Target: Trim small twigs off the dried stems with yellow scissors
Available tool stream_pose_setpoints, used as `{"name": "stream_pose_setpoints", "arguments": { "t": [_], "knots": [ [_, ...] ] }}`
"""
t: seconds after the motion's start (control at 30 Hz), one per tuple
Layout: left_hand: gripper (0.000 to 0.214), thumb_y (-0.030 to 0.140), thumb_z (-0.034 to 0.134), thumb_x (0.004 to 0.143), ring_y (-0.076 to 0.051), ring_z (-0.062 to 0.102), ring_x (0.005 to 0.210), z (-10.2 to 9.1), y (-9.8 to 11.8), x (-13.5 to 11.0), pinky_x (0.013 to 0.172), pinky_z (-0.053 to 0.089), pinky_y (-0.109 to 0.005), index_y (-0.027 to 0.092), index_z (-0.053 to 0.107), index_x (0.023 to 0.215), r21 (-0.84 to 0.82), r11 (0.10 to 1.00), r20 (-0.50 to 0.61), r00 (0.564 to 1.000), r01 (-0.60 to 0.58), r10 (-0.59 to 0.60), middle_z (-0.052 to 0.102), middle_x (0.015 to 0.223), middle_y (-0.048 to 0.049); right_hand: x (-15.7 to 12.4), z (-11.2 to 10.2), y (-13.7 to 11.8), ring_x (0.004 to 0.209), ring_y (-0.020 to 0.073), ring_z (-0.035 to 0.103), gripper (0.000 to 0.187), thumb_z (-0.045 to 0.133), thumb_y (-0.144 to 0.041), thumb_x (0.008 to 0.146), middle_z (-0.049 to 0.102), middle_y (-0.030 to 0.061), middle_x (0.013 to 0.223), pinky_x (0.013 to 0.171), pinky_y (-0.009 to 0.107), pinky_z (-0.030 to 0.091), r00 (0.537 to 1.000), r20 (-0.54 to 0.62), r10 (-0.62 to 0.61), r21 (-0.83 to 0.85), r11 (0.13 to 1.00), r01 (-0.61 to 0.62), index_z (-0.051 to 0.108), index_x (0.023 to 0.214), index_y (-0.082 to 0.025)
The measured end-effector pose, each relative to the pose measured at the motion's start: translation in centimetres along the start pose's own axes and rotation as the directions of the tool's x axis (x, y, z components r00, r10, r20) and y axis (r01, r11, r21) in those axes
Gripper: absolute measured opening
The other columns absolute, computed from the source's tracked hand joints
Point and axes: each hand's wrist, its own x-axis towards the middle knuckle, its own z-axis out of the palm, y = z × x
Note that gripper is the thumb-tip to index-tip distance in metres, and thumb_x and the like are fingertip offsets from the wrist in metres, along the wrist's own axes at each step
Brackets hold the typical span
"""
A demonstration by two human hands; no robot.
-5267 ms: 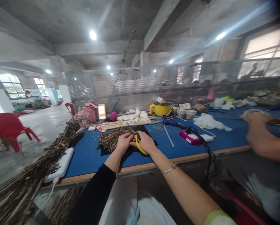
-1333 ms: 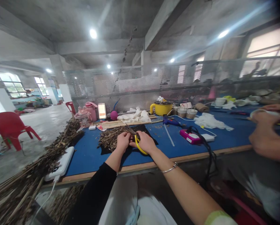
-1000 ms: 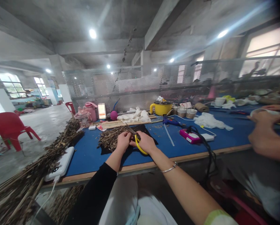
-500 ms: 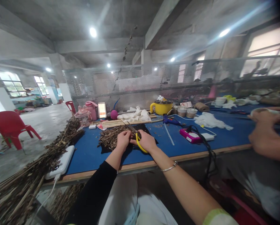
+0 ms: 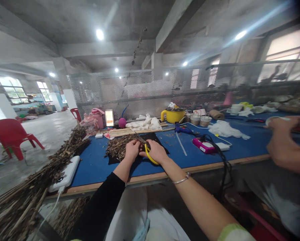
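Observation:
My right hand (image 5: 157,152) is closed around a pair of scissors with yellow handles (image 5: 151,157). Their blades point up and to the left, away from me. Close against it, my left hand (image 5: 132,150) has its fingers pinched together near the scissors; whatever lies between the fingertips is too small to make out. Beside and behind my left hand, a heap of short dried brown plant stems (image 5: 116,147) rests on a black cloth (image 5: 162,144). Both hands are low over the blue tabletop (image 5: 137,171).
Long dried stems (image 5: 36,174) and a white power strip (image 5: 69,172) lie at the left edge. Toward the back are wooden sticks (image 5: 129,132), white cloth (image 5: 146,123) and a yellow pot (image 5: 175,115). A blue glue gun (image 5: 183,129) and magenta box (image 5: 203,146) lie right, near a co-worker's hand (image 5: 282,134).
My right hand and the scissors have shifted very slightly to the left. My left hand stays where it was. The co-worker's hand at the right has moved a little.

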Motion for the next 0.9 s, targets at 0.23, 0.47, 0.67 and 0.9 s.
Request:
{"name": "stream_pose_setpoints", "arguments": {
  "t": [0.23, 0.47, 0.67, 0.9],
  "knots": [
    [0.013, 0.024, 0.054, 0.067, -0.008, 0.048, 0.046, -0.11, -0.24, 0.15, 0.045, 0.04, -0.019, 0.013, 0.058, 0.062, 0.018, 1.0, 0.009, 1.0, -0.021, 0.021, 0.055, 0.053, -0.0001, -0.17, -0.34, -0.27, 0.093, 0.0201, 0.053, 0.061, 0.06, -0.059, 0.061, 0.057, 0.0063, 0.096, 0.074, 0.027, 0.038, 1.0, -0.006, -0.023, 0.018, 1.0, 0.023, 0.047, 0.106, -0.02],
    [0.015, 0.025, 0.052, 0.066, -0.009, 0.05, 0.047, -0.26, -0.59, 0.37, 0.045, 0.041, -0.019, 0.013, 0.058, 0.059, 0.081, 0.996, 0.002, 0.999, -0.04, 0.04, 0.057, 0.054, -0.001, -0.08, -0.27, -0.14, 0.086, 0.0202, 0.057, 0.057, 0.056, -0.063, 0.063, 0.06, 0.0056, 0.091, 0.067, 0.026, 0.038, 0.999, 0.03, -0.011, 0.012, 1.0, 0.011, 0.049, 0.102, -0.021],
    [0.018, 0.024, 0.049, 0.067, -0.011, 0.052, 0.046, -0.6, -0.37, 0.19, 0.045, 0.041, -0.02, 0.014, 0.061, 0.058, 0.227, 0.972, -0.041, 0.996, -0.062, 0.073, 0.057, 0.052, -0.0013, -0.11, -0.26, -0.14, 0.083, 0.0217, 0.059, 0.059, 0.055, -0.065, 0.061, 0.062, 0.0052, 0.089, 0.064, 0.027, 0.038, 0.999, 0.04, 0.028, -0.022, 0.999, -0.027, 0.05, 0.102, -0.023],
    [0.016, 0.022, 0.053, 0.067, -0.012, 0.054, 0.048, -0.88, -0.19, 0.26, 0.046, 0.039, -0.019, 0.014, 0.066, 0.066, 0.415, 0.904, -0.053, 0.989, -0.102, 0.136, 0.06, 0.052, -0.0037, -0.11, -0.49, -0.2, 0.088, 0.0221, 0.057, 0.061, 0.057, -0.062, 0.062, 0.062, 0.0066, 0.095, 0.069, 0.027, 0.039, 0.996, -0.036, 0.087, -0.013, 0.996, -0.087, 0.048, 0.108, -0.022]
  ]
}}
